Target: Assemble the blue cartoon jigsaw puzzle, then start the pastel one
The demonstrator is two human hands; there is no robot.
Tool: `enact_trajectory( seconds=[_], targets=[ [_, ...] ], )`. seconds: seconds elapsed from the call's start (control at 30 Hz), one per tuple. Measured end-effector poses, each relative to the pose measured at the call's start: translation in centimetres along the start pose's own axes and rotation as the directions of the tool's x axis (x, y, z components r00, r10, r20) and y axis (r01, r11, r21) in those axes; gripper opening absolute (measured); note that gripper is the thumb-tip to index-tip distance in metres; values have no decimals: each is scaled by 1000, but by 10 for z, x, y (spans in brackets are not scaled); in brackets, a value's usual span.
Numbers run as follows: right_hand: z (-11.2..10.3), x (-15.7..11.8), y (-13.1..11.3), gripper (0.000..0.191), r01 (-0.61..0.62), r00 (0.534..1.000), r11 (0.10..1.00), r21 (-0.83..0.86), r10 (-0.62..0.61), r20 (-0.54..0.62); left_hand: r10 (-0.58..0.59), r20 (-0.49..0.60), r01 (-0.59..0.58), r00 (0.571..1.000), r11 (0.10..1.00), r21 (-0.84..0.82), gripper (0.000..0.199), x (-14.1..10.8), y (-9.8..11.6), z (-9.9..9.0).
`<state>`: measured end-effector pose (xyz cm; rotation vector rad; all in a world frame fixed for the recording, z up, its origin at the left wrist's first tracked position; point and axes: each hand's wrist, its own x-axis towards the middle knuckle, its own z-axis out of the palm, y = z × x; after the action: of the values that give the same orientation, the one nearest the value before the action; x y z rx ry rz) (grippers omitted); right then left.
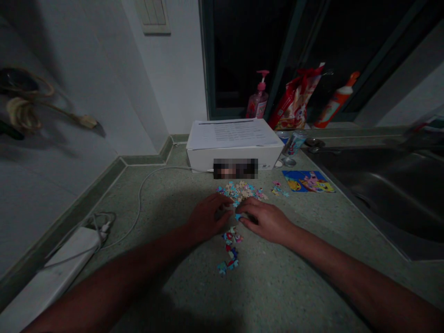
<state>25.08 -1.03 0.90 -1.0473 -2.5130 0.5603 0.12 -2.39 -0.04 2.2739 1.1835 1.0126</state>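
A pile of small jigsaw pieces (239, 188) lies on the speckled counter in front of a white box. My left hand (210, 216) rests at the pile's near left edge, fingers curved and apart, with no piece visible in it. Facing it from the right, my right hand (265, 218) has its thumb and fingers around a small blue piece (237, 216). Nearer to me, several pieces (229, 249) form a loose, curving group. A few more pieces (278, 188) sit right of the pile, beside a colourful cartoon picture card (308, 181).
The white box (234, 141) with a printed sheet stands at the back. A can (294, 143) is beside it, and a metal sink (388, 185) is at right. A white cable (139, 199) and a power strip (69, 263) lie at left.
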Motion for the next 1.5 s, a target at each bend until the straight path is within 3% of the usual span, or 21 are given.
enact_trajectory(
  seconds=[0.6, 0.73, 0.8, 0.87, 0.93, 1.0, 1.2, 1.5],
  targets=[
    [3, -2, -10, 13, 53, 995, 994, 100, -62, 82, -8, 7, 8, 1000, 1000, -3, 23, 0, 1, 0],
    [-5, 0, -6, 14, 68, 994, 989, 131, -79, 77, -31, 8, 31, 999, 999, -29, 25, 0, 4, -3],
    [-16, 0, 3, 15, 6, 999, 998, 66, -8, 32, -53, 19, 53, 998, 998, -28, 26, 0, 5, -4],
    [-29, -1, 15, 17, -158, 986, 985, -68, 154, -56, -61, 28, 62, 998, 998, -20, 26, 0, 6, -5],
    [-41, -3, 27, 21, -339, 939, 921, -191, 320, -124, -65, 43, 65, 997, 998, -12, 25, -1, 6, -5],
    [-49, -5, 36, 22, -436, 900, 863, -256, 408, -157, -62, 51, 63, 997, 998, -11, 24, -1, 6, -5],
    [-41, -7, 46, 18, -466, 883, 847, -254, 432, -181, -36, 42, 36, 998, 999, -2, 23, 0, 6, -5],
    [-34, -1, 57, 17, -476, 863, 871, -119, 437, -254, -21, 41, 21, 999, 1000, 2, 23, 0, 2, -1]
  ],
)
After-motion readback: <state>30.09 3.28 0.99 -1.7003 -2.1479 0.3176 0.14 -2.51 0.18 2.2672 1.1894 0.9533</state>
